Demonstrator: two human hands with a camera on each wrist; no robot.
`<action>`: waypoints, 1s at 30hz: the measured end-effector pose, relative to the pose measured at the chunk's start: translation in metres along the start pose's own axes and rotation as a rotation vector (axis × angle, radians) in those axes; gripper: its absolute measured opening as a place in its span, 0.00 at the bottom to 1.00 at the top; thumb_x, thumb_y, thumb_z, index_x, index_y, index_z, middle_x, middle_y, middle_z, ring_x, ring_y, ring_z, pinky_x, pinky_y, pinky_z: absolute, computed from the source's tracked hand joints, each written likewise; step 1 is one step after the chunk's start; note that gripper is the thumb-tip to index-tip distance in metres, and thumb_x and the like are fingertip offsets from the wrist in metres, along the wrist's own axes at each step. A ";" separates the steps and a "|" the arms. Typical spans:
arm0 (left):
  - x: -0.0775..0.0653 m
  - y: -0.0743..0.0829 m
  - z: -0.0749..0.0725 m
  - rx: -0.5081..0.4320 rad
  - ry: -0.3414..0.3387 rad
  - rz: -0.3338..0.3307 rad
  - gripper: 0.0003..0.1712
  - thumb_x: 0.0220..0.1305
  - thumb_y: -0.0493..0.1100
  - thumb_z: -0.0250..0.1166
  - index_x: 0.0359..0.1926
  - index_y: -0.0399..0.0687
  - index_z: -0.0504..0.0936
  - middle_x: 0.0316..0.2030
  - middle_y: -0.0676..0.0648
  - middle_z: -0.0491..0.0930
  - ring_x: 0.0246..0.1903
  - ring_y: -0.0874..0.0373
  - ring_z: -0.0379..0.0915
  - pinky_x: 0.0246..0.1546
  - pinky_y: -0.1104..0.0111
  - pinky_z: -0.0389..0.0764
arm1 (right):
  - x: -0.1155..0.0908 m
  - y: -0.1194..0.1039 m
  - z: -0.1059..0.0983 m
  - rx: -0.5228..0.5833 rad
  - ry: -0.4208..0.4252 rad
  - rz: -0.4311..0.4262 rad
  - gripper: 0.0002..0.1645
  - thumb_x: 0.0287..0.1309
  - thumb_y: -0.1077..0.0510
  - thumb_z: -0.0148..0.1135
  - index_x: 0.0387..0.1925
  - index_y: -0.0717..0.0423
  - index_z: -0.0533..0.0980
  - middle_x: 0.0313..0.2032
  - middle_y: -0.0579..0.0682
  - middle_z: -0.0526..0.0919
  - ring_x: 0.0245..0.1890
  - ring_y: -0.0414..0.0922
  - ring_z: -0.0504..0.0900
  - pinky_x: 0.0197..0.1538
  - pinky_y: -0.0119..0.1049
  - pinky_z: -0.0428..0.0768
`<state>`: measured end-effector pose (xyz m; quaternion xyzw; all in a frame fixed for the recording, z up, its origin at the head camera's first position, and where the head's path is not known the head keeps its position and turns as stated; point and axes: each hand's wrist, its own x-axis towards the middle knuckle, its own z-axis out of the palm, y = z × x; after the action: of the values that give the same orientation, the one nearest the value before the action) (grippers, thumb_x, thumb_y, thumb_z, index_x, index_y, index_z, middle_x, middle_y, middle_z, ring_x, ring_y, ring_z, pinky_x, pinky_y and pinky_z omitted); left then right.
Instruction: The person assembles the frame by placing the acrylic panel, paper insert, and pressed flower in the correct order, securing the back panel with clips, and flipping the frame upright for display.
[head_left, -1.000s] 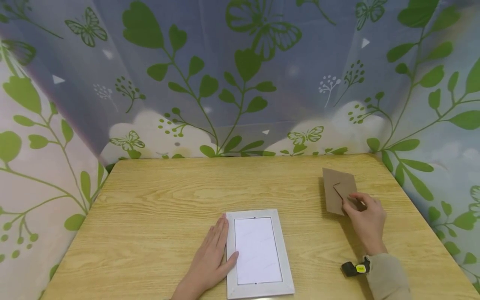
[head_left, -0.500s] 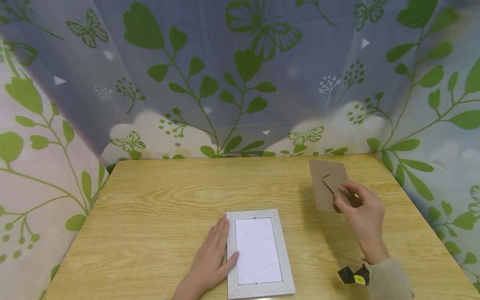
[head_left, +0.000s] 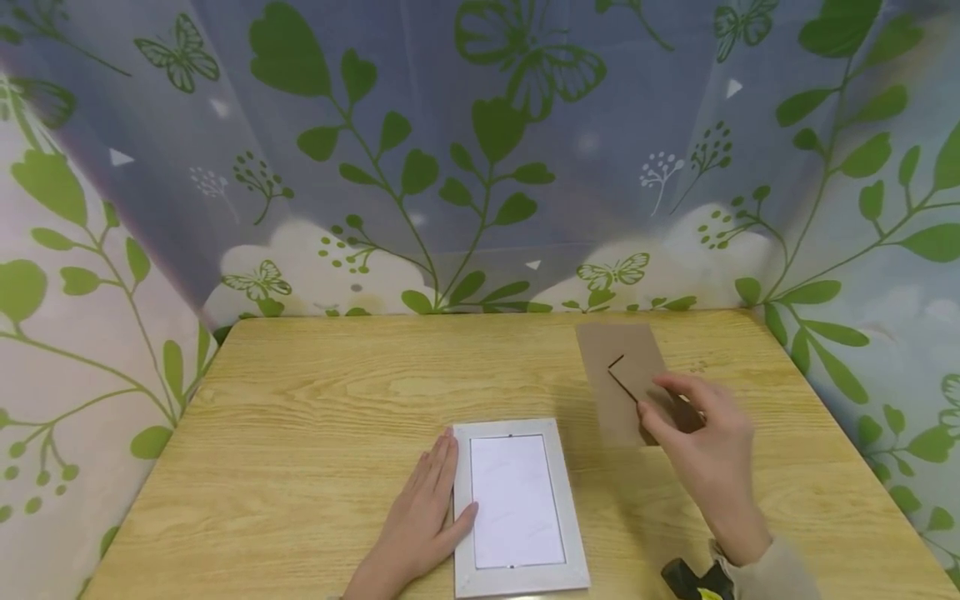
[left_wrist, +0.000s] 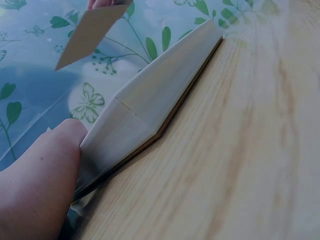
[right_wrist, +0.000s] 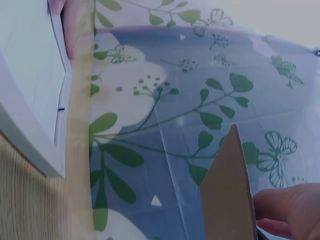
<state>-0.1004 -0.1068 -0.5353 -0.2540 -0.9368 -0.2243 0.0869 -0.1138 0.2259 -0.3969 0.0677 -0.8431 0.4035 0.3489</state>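
Observation:
A white picture frame [head_left: 572,508] lies on the table, with a white sheet [head_left: 516,500] filling its opening and small dark tabs at the opening's top and bottom. Along its left side rests my left hand [head_left: 420,521], fingers straight and thumb on the border. My right hand [head_left: 708,458] holds a brown backing board [head_left: 611,400] by the stand on its face, thumb and fingers pinching. The board is tilted above the table, to the upper right of the frame. In the right wrist view the board [right_wrist: 227,195] shows its plain side, with fingertips [right_wrist: 272,205] behind it.
The wood-grain table [head_left: 315,400] reaches back to a curtain [head_left: 525,208] printed with green leaves and butterflies, which also hangs at both sides. A black strap device [head_left: 693,579] sits at the right sleeve.
My right hand has carried the backing board leftward, closer to the picture frame, and its face has turned more toward the head camera. The left hand and the frame have stayed in place.

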 end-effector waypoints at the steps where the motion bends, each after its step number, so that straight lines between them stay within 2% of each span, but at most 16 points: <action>1: 0.000 0.000 0.000 0.000 0.001 0.001 0.48 0.72 0.60 0.52 0.77 0.35 0.46 0.78 0.39 0.42 0.76 0.50 0.39 0.74 0.55 0.51 | -0.001 -0.002 0.002 -0.001 -0.004 -0.013 0.21 0.41 0.72 0.77 0.42 0.59 0.85 0.40 0.52 0.86 0.42 0.35 0.75 0.43 0.13 0.73; 8: -0.001 -0.001 0.002 0.006 0.020 0.008 0.47 0.71 0.60 0.53 0.77 0.34 0.47 0.78 0.39 0.43 0.76 0.49 0.41 0.73 0.54 0.52 | -0.010 -0.012 0.014 0.036 -0.065 -0.043 0.22 0.35 0.74 0.79 0.37 0.59 0.85 0.39 0.51 0.87 0.40 0.36 0.77 0.40 0.15 0.76; 17: -0.001 -0.001 0.002 0.006 0.032 0.018 0.47 0.71 0.59 0.53 0.77 0.33 0.47 0.78 0.39 0.44 0.76 0.48 0.42 0.74 0.56 0.50 | -0.032 -0.018 0.035 -0.001 -0.152 -0.045 0.23 0.28 0.71 0.83 0.32 0.56 0.84 0.35 0.45 0.88 0.36 0.42 0.81 0.38 0.20 0.77; 25: 0.000 -0.001 0.001 -0.004 0.037 0.025 0.48 0.70 0.58 0.55 0.76 0.33 0.48 0.77 0.37 0.45 0.76 0.48 0.43 0.73 0.53 0.53 | -0.062 -0.022 0.050 0.000 -0.281 0.024 0.23 0.28 0.68 0.84 0.31 0.51 0.83 0.33 0.39 0.85 0.36 0.39 0.81 0.37 0.32 0.82; 30: 0.000 0.000 0.000 -0.006 0.040 0.031 0.48 0.70 0.57 0.55 0.76 0.33 0.48 0.77 0.37 0.45 0.76 0.47 0.43 0.73 0.54 0.52 | -0.076 -0.025 0.055 0.015 -0.341 0.077 0.24 0.29 0.67 0.84 0.29 0.45 0.82 0.33 0.34 0.83 0.36 0.38 0.80 0.36 0.32 0.83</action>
<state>-0.1005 -0.1069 -0.5357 -0.2641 -0.9302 -0.2308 0.1085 -0.0766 0.1566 -0.4530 0.1055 -0.8890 0.4056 0.1844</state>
